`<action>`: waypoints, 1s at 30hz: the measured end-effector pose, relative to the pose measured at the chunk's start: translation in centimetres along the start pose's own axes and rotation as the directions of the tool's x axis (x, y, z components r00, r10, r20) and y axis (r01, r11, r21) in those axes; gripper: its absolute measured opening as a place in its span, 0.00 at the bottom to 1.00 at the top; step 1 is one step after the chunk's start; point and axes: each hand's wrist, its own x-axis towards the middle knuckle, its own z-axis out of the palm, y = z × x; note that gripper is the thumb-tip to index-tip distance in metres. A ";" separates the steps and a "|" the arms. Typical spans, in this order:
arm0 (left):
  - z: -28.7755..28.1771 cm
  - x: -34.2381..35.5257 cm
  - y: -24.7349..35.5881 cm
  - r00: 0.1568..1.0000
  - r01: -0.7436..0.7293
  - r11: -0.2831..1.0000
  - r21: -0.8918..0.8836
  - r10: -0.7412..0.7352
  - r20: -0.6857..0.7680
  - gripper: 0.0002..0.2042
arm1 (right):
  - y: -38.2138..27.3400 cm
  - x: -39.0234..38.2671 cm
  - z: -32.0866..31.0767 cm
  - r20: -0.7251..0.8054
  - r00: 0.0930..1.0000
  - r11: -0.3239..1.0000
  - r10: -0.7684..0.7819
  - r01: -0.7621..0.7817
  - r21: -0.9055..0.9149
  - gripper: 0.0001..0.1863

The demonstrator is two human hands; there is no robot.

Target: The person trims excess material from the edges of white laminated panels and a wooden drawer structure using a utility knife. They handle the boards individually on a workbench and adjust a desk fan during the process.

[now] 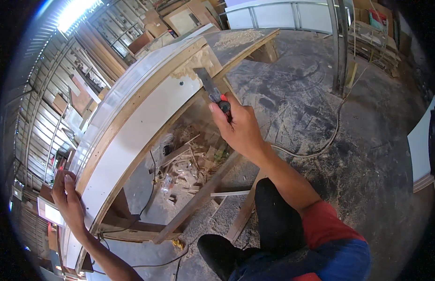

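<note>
My right hand (241,126) is closed round the black-and-red handle of a chisel (210,85). Its flat metal blade points up and left, with the tip at a rough tan patch (194,64) near the far end of a curved wooden frame (114,124). A white panel (140,122) runs along the side of this frame and has a few small dark holes. At the near left, my left hand (67,199) grips the frame's outer edge with bent fingers. Whether the blade touches the patch is hard to tell.
Wood shavings (238,38) lie on the frame's far end. Below are a pile of offcuts (194,164) and a slanting timber brace (203,196). A cable (330,140) crosses the dusty floor by a metal post (338,56). Boards (189,21) lean at the back.
</note>
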 end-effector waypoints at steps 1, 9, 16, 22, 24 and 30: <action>0.2 -0.1 0.0 0.999 0.030 0.999 -0.045 -0.031 -0.042 0.15 | 0.3 -0.3 0.0 -0.016 0.999 0.999 -0.036 0.036 -0.014 0.16; -0.3 0.4 -0.8 0.985 -0.152 0.987 0.053 0.156 -0.072 0.15 | -0.3 0.0 0.0 -0.015 0.999 0.999 -0.036 0.035 -0.006 0.16; -0.3 0.2 0.8 0.999 -0.025 1.000 -0.005 0.025 0.033 0.14 | -0.9 -0.1 0.5 -0.048 0.999 1.000 0.002 -0.003 -0.015 0.15; -0.3 0.2 0.2 0.995 -0.097 0.995 0.031 0.096 0.025 0.12 | -3.3 -5.0 1.5 0.118 0.983 0.990 -0.138 0.132 0.052 0.16; 0.0 0.2 0.3 0.996 -0.088 0.996 0.018 0.089 -0.022 0.12 | -3.2 -3.7 0.6 -0.004 0.987 0.976 0.159 -0.156 0.150 0.15; -0.6 0.3 0.6 0.996 -0.089 0.991 0.099 0.090 -0.004 0.13 | -2.1 0.4 0.2 -0.103 0.995 0.999 -0.016 0.019 0.033 0.15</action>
